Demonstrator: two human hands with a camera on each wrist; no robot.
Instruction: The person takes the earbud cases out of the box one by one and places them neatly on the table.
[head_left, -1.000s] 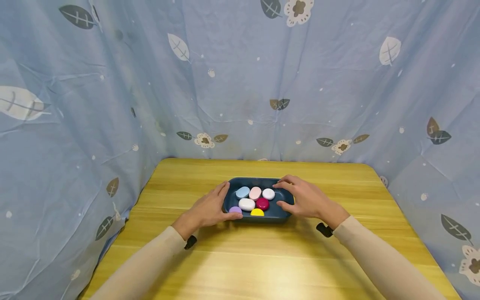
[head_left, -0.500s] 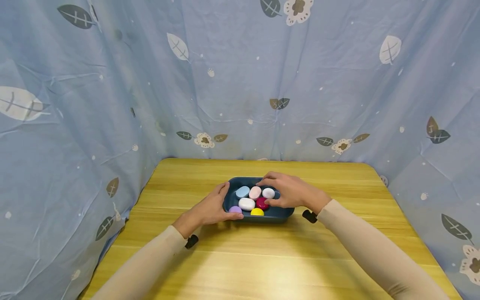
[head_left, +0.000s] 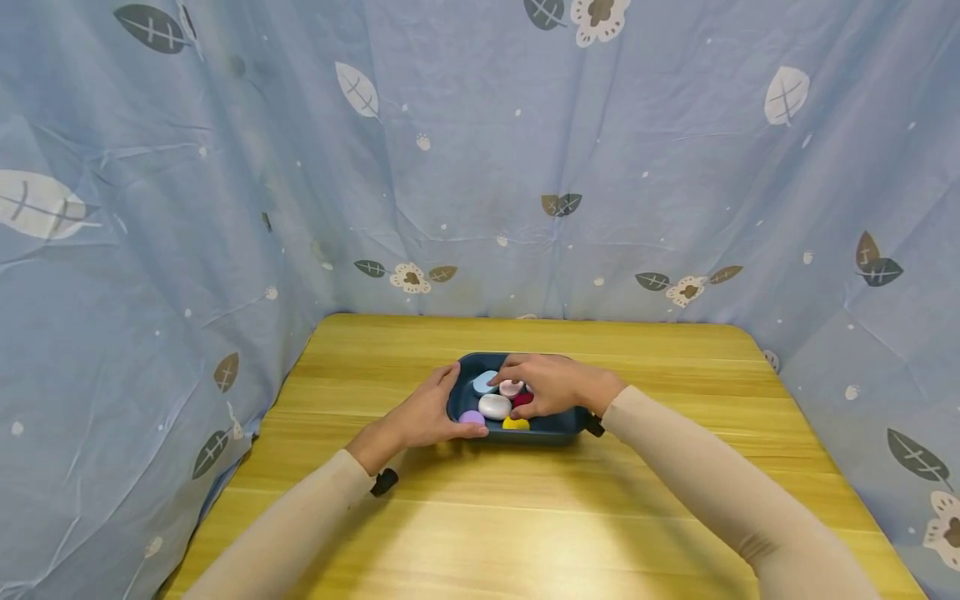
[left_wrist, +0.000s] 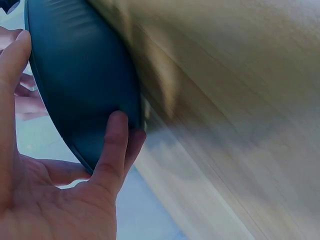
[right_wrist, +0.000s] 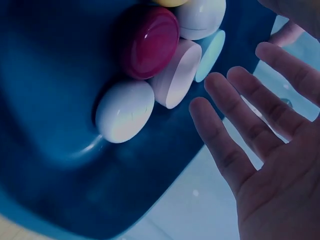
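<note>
All the pebble-shaped pieces sit in the dark blue tray [head_left: 558, 427], which stands on the tabletop [head_left: 525, 517] a little beyond its middle; none of them lies out on the wood. So, as I judge it, nothing has been lifted out yet and the picking is only at its start.

The left hand [head_left: 423, 417] steadies the tray at its left end, its fingers [left_wrist: 114, 145] curled against the outer wall and the thumb laid along the near edge by the purple piece [head_left: 472, 417]. The right hand [head_left: 551, 385] hovers over the far right part of the tray, above the pink piece [head_left: 511, 387] and the red piece [head_left: 522, 400].

From the head view that hand hides what is under it, and I could not say whether it has hold of anything. The right wrist view settles that: the fingers [right_wrist: 225, 145] are spread and straight, holding nothing, close above the white piece [right_wrist: 125, 111] and just short of the pink one. The left wrist view alone shows the tray's smooth outer wall and the grip on it.
</note>
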